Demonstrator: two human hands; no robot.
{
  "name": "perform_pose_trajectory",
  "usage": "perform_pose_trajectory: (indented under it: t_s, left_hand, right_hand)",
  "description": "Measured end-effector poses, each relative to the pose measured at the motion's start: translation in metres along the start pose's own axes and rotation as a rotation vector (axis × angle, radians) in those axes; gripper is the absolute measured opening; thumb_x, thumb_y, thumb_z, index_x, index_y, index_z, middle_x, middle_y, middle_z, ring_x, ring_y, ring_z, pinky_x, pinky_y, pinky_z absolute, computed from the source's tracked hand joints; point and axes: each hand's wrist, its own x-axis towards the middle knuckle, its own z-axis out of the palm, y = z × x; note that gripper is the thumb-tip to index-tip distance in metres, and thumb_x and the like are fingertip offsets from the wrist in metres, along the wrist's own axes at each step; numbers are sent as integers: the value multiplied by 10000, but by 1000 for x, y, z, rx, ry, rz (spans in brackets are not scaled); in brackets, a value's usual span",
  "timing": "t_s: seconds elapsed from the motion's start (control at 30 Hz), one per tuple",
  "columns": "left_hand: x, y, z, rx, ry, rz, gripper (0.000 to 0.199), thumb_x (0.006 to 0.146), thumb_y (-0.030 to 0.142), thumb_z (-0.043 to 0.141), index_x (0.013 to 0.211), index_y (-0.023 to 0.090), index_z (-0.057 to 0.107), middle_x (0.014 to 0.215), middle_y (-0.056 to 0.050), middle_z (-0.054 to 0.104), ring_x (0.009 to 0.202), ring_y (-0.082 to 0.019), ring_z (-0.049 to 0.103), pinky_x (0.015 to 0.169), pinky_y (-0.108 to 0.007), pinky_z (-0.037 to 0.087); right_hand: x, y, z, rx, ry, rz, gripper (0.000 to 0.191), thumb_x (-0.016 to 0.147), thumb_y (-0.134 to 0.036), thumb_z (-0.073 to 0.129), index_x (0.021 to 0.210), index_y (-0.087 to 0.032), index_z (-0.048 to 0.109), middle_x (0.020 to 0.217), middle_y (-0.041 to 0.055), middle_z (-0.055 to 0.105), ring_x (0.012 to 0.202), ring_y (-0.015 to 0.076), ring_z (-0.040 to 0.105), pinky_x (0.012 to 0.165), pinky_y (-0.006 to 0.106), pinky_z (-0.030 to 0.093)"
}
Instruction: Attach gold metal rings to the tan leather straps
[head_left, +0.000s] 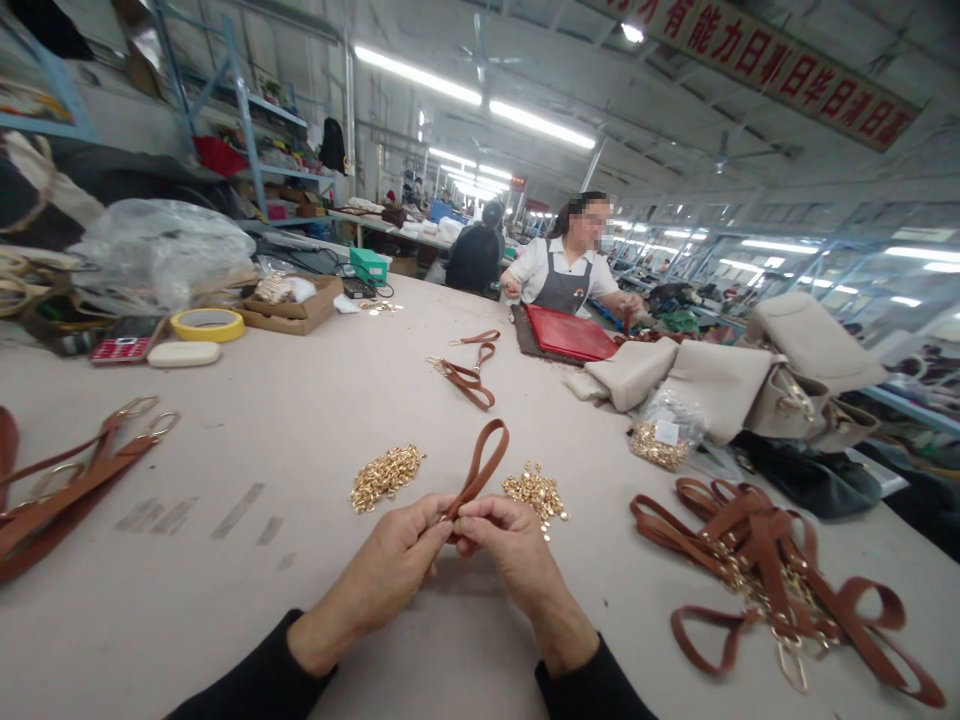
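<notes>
A brown leather strap [486, 462], looped at its top, stands up between my two hands near the middle of the table. My left hand [401, 555] pinches its lower end from the left. From the right, the fingertips of my right hand [514, 545] close on the same end, touching the left fingertips. Whatever small piece lies between the fingertips is hidden. Just beyond my left hand sits a pile of small gold metal pieces [385, 477]; a second gold pile [535, 494] lies beyond my right hand.
Brown straps with gold clasps [780, 560] are heaped at right, others [82, 480] at far left. Finished-looking loops [469, 375] lie ahead. Beige bags [712, 385], yellow tape [208, 324] and a cardboard tray [296, 308] sit farther back. A person [566, 270] works across the table.
</notes>
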Motion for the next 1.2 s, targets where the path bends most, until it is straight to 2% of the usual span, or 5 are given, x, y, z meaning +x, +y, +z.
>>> perform_pose_trajectory:
  t_s: [0.4,0.57,0.87,1.03,1.2]
  left_hand:
    - [1,-4,-8,332,20,169,300,911,337,514,1169,320,665,747,30,707,637,-153,621,651,-180,447]
    - [2,-5,-5,318,55,215,297,874,313,575,1152,333,677,872,30,749,739,-170,676,670,-164,454]
    - [-2,-9,-6,343,58,326,349,869,264,586,1210,320,636,805,16,744,719,-167,689,663,-172,477]
    - [2,-9,0,126,126,170,290,851,286,588,1131,251,655,841,-26,723,704,-185,694,671,-228,544]
    - [4,-3,3,-173,153,-49,387,820,325,583,1165,153,614,660,-15,621,552,-168,599,523,-257,532]
  right_hand:
    - [2,6,5,50,49,-14,279,601,-335,796,675,-163,589,627,13,706,500,111,621,513,220,508]
    - [1,6,9,28,92,-68,233,630,-286,757,685,-179,557,617,3,695,526,126,642,495,214,493]
    - [0,6,10,37,85,-150,259,660,-303,737,697,-193,506,592,-14,644,544,150,651,451,208,444]
    - [1,-6,3,-118,94,-151,246,673,-303,748,789,-181,569,640,-25,630,530,115,590,498,225,460]
    - [-8,-24,-42,-347,277,-191,292,771,-328,656,1008,-176,579,704,-18,644,605,133,608,582,256,476]
